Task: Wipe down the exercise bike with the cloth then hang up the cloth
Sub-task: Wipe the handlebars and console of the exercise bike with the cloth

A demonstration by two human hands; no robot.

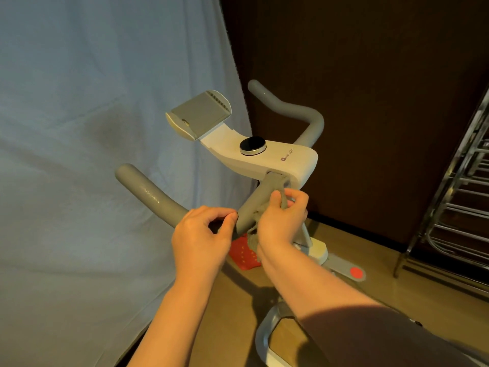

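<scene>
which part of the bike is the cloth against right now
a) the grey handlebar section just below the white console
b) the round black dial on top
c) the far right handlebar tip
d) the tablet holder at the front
a: the right hand pinches the grey cloth and holds it against the grey handlebar section just under the white console, while the round black dial is bare.

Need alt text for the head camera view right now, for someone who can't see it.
A person's right hand pinches a grey cloth draped on the exercise bike's grey handlebar, while the left hand pinches its other edge. A round dial sits above; a metal rack stands at right.
</scene>
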